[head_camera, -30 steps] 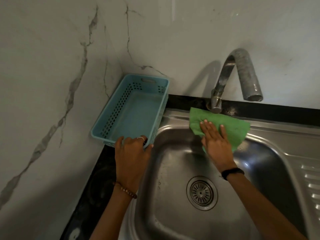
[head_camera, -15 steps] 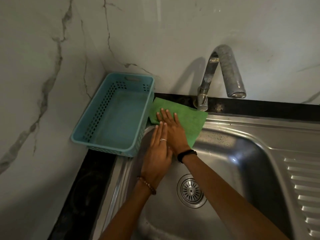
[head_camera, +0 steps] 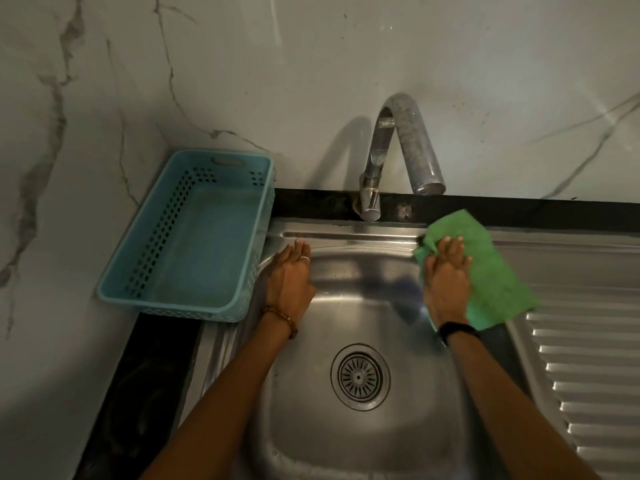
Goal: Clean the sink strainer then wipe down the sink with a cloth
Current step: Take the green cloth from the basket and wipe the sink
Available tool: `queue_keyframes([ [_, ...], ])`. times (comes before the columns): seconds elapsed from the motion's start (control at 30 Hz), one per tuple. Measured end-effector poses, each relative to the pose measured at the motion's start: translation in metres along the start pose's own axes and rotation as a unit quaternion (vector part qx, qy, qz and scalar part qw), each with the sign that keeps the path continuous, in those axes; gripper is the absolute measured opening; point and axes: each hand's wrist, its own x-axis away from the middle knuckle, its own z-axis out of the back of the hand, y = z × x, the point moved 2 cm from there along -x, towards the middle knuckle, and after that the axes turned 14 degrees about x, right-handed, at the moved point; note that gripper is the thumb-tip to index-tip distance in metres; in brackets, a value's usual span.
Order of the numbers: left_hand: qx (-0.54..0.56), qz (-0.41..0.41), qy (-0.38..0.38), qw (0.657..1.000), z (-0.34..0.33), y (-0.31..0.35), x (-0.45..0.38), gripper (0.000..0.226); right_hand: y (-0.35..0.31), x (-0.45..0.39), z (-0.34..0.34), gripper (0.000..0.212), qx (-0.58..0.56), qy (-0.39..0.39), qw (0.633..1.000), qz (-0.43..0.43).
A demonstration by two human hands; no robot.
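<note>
While flat right hand [head_camera: 446, 275] presses green cloth [head_camera: 491, 282] underneath, left hand [head_camera: 289, 271] flat, empty.

The sink [head_camera: 363, 445] basin is left open around the strainer [head_camera: 360, 376]; its back rim is crowded by the tap [head_camera: 405, 150], its left edge by the basket [head_camera: 194, 233].

The sink [head_camera: 346, 278] is shiny grey metal with a deep bowl and a ridged side part on the right. The sink strainer [head_camera: 360, 376] is a round metal piece with little slots, and it sits flat in the hole at the bottom of the bowl. The cloth [head_camera: 491, 271] is bright green and lies spread over the back right rim of the bowl, a bit crumpled
</note>
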Motion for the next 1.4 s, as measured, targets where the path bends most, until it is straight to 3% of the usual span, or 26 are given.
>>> queue_keyframes([
  [0.1,-0.023,-0.003,-0.014,1.0,0.005,0.002,-0.003,0.067,-0.068,0.02,-0.005,0.055,0.019,-0.001,0.996,0.091],
  [0.2,-0.026,0.008,-0.031,0.999,0.01,0.002,-0.005,0.066,-0.121,0.036,0.0,0.051,-0.063,0.01,0.988,0.144],
  [0.37,-0.058,0.033,-0.038,0.997,0.015,0.009,-0.002,0.064,-0.089,0.022,0.0,0.048,-0.036,0.057,0.964,0.257],
  [0.5,-0.056,0.05,-0.055,0.996,0.019,0.012,-0.002,0.063,-0.028,0.018,0.007,0.042,-0.032,0.103,0.976,0.187],
  [0.57,-0.046,0.055,-0.065,0.995,0.022,0.013,-0.002,0.061,0.005,0.014,0.018,0.03,-0.097,0.091,0.988,0.072],
  [0.6,-0.041,0.057,-0.069,0.995,0.023,0.013,-0.002,0.061,0.022,0.01,0.025,0.027,-0.181,0.07,0.981,0.003],
  [0.63,-0.035,0.058,-0.072,0.995,0.025,0.014,-0.002,0.061,0.039,0.008,0.034,0.033,-0.29,0.038,0.955,-0.051],
  [0.67,-0.028,0.061,-0.075,0.995,0.026,0.015,-0.001,0.061,0.053,0.006,0.042,0.038,-0.427,0.006,0.9,-0.087],
  [0.77,-0.007,0.071,-0.083,0.994,0.029,0.02,0.001,0.06,0.086,0.019,0.063,0.029,-0.707,-0.048,0.687,-0.161],
  [0.83,0.007,0.07,-0.092,0.993,0.031,0.023,0.003,0.058,0.102,0.034,0.074,0.028,-0.787,-0.071,0.588,-0.172],
  [0.93,0.03,0.048,-0.069,0.996,0.029,0.03,0.007,0.058,0.131,0.048,0.089,0.033,-0.861,-0.08,0.481,-0.144],
  [1.03,0.052,-0.004,-0.038,0.998,0.016,0.05,0.011,0.063,0.159,0.059,0.099,0.047,-0.913,-0.035,0.386,-0.129],
  [1.13,0.092,-0.054,-0.02,0.994,-0.003,0.08,0.016,0.064,0.165,0.067,0.087,0.041,-0.942,-0.005,0.32,-0.1],
  [1.23,0.108,-0.082,-0.044,0.99,-0.031,0.119,0.019,0.062,0.172,0.071,0.058,0.049,-0.925,-0.023,0.327,-0.191],
  [1.3,0.091,-0.096,-0.061,0.989,-0.047,0.141,0.017,0.059,0.176,0.069,0.052,0.022,-0.916,-0.096,0.319,-0.226],
  [1.33,0.079,-0.099,-0.064,0.99,-0.055,0.151,0.013,0.058,0.185,0.066,0.051,0.045,-0.896,-0.126,0.355,-0.234],
  [1.37,0.067,-0.099,-0.065,0.991,-0.06,0.16,0.009,0.057,0.196,0.062,0.05,0.063,-0.893,-0.138,0.362,-0.23],
  [1.4,0.055,-0.096,-0.065,0.992,-0.065,0.167,0.003,0.058,0.213,0.055,0.051,0.068,-0.889,-0.122,0.366,-0.245],
])
